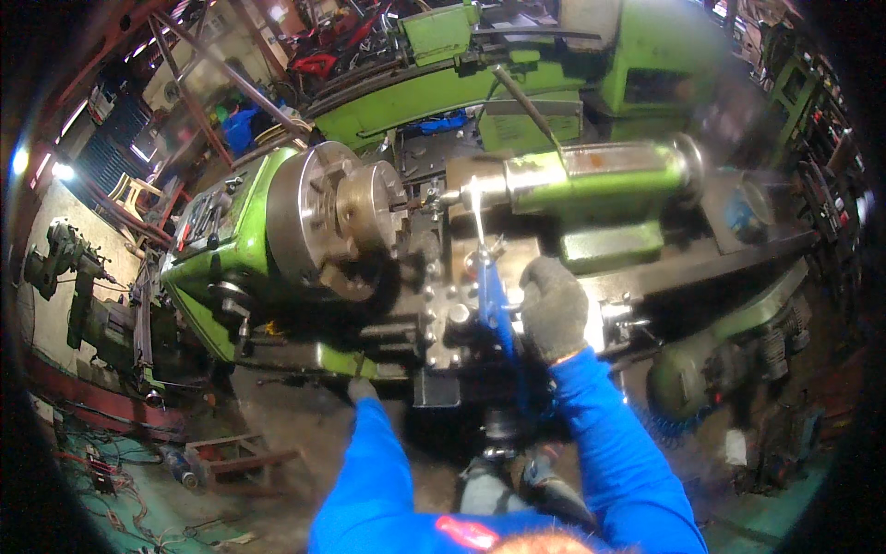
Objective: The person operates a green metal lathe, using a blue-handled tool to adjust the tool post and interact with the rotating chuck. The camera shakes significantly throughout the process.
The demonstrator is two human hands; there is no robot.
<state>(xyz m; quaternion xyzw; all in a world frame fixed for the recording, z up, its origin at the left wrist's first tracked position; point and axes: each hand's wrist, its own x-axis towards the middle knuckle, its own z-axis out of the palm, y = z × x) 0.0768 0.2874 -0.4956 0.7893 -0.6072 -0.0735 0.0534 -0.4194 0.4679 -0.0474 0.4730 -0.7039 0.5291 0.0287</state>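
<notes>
Grey-gloved, the right hand [554,309] clenches around a blue-handled tool [494,309] on the lathe's tool post [452,323]; the tool's metal shaft rises toward 12 o'clock, ending just beside the green tailstock [600,175]. At 10 o'clock from the hand sits the steel chuck [337,217], a narrow gap between it and the tailstock tip. Low at 7 o'clock, the left hand [362,390] touches the carriage's front edge; I cannot tell its grip.

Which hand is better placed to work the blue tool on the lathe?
Probably the right hand: gloved, it already rests beside the blue tool. The left hand is lower, at the lathe front edge.
</notes>
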